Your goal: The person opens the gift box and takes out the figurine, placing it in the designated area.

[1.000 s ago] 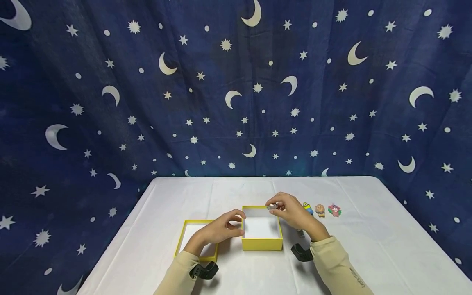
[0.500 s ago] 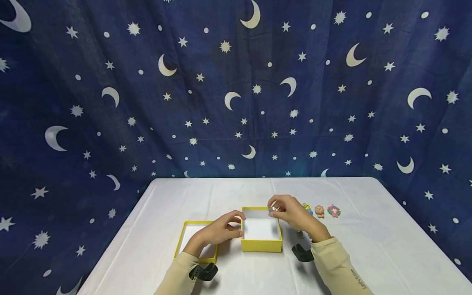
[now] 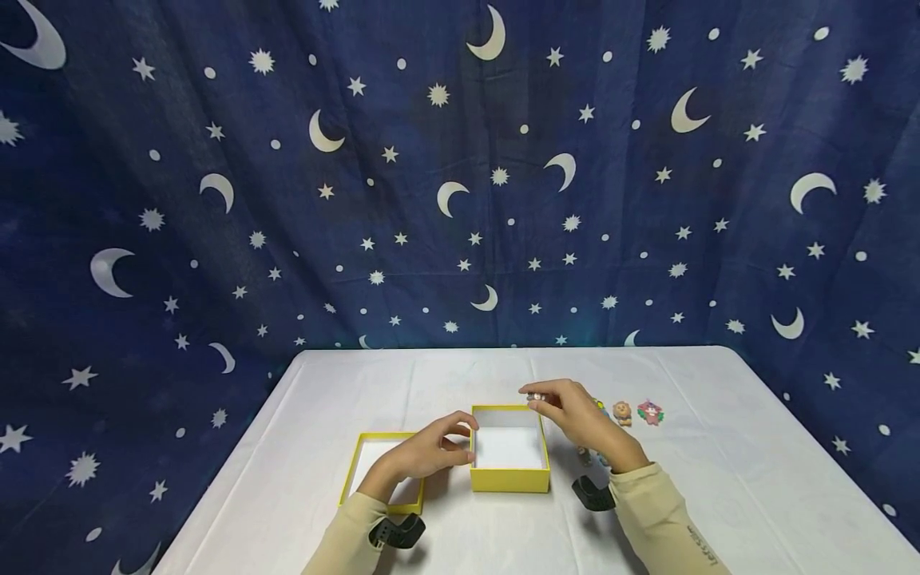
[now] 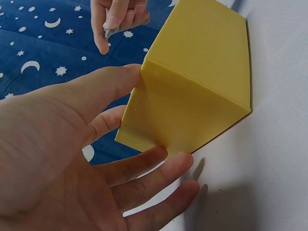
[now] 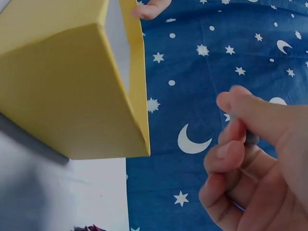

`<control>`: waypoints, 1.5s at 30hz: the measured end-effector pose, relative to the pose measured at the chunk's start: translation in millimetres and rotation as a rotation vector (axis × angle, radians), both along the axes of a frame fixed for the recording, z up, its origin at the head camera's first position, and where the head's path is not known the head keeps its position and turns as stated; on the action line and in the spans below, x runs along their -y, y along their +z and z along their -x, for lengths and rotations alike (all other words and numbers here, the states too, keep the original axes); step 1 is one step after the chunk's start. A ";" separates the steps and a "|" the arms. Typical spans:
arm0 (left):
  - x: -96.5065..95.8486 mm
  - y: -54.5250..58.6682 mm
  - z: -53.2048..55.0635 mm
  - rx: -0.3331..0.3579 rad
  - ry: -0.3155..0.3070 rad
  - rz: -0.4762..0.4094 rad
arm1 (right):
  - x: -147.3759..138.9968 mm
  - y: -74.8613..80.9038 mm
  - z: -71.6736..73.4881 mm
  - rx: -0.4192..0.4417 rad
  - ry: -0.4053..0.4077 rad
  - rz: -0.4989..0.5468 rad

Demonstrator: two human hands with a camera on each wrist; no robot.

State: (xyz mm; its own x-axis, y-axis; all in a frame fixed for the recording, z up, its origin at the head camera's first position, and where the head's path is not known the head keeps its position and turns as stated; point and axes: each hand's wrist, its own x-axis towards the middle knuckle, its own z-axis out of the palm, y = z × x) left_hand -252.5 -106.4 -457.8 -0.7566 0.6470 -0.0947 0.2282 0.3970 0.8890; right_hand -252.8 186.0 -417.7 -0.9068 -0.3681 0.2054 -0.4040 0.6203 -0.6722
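Observation:
A yellow box point(image 3: 509, 479) with a white inside stands open-topped on the table. My left hand point(image 3: 424, 449) holds its left wall, the thumb at the near rim corner and fingers toward the far end. Above the box's far right corner, my right hand point(image 3: 578, 417) pinches a small grey-and-white figurine point(image 3: 535, 396). In the right wrist view the figurine is mostly hidden by the fingers. The right wrist view also shows the box's yellow wall point(image 5: 72, 96) apart from the right hand.
A yellow-edged lid point(image 3: 357, 463) lies left of the box, partly under the left arm. Right of the right hand lie a lion-like figurine point(image 3: 622, 413) and a pink figurine point(image 3: 650, 413). Other small figurines are partly hidden by the right hand and wrist. A starry curtain point(image 3: 446, 200) hangs behind.
The right hand stays over the box's right side, rises slightly and turns the figurine between its fingers. The left hand and the box stay in place.

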 end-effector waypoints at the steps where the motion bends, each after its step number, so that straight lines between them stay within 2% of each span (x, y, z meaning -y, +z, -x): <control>1: 0.1 -0.3 -0.3 0.002 -0.001 0.000 | -1.3 0.0 -0.3 -0.004 -0.004 -0.001; 5: 0.0 -0.3 -1.0 -0.006 0.001 0.003 | -5.5 0.8 -1.2 -0.008 -0.026 0.000; 11: 0.4 0.8 -1.4 -0.010 0.002 0.004 | -9.5 1.7 -0.8 0.006 -0.013 0.011; 17: 0.3 1.5 -0.2 -0.015 0.004 0.002 | -10.7 5.2 1.0 0.070 0.030 0.006; 22: 0.5 1.9 0.8 -0.010 0.008 -0.003 | -12.5 7.5 0.9 0.079 0.055 0.009; 29: 2.2 5.1 2.0 -0.018 0.018 0.010 | -14.6 12.4 0.8 0.087 0.036 0.027; 33: 3.3 5.4 2.6 -0.015 0.027 0.014 | -15.4 13.7 0.8 0.054 0.020 0.024; 41: 2.6 0.1 0.0 0.006 0.016 0.011 | -19.1 13.3 -5.9 0.050 -0.070 -0.010; 45: 2.4 -1.8 -0.5 0.013 0.016 0.008 | -23.4 15.5 -9.2 0.034 -0.061 -0.003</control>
